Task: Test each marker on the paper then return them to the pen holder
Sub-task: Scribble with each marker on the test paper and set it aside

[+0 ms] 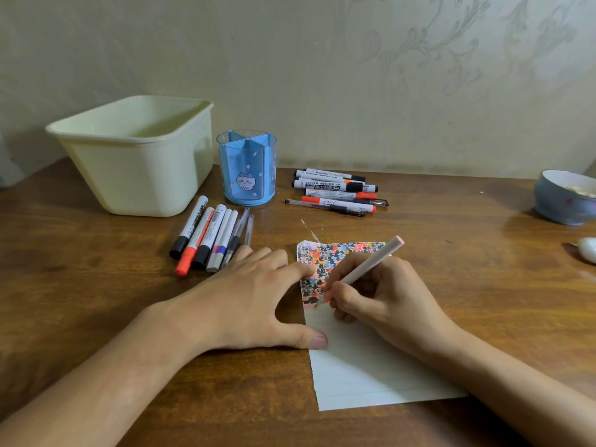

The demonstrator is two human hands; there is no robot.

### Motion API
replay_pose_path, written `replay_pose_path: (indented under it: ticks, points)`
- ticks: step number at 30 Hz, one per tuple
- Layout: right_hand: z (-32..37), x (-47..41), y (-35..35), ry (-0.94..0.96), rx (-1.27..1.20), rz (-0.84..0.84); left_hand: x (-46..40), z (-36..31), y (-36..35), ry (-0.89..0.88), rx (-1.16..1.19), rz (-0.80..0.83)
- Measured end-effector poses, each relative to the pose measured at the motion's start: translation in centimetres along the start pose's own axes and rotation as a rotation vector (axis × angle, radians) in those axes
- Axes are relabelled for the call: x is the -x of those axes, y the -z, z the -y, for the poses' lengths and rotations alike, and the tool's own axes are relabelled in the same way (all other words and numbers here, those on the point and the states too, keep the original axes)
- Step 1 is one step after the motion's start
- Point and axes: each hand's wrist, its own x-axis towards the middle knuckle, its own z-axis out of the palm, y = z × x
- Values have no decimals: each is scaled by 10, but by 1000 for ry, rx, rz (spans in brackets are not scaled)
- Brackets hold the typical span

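Marker (364, 269), pale pink barrel, is gripped in the right hand (383, 295) in a writing hold; tip down on the paper (364, 366) at the near edge of the scribbled patch. Long axis runs from tip at near-left up to cap end at far-right, tilted well off the bench (96, 285).

Left hand (245, 301) lies flat, fingers spread and straight, pressing the paper's left edge; it holds nothing.

Judgement: test stroke in progress on this marker.

Pen holder (246, 169), blue, looks to have nothing in it; stands far-left of the right hand, beyond the left hand. Return move would carry the marker far and left, swinging its axis upright to drop into a compartment. Left hand is nearer the holder, but the right has the marker.

One marker group (206, 237) lies just near-left of the holder; a second group (335, 191) to its right. Which is tested, cannot tell.
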Motion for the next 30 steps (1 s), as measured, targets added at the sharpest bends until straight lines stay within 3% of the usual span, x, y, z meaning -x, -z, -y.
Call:
replay_pose_path:
  ticks: [21,30]
  points:
    - [0,-1,0,-10,-9,22,-2,3,-3,-9,-1,-1]
    - [3,-5,12,-83,-252,-58,-2,6,-3,-1,42,31]
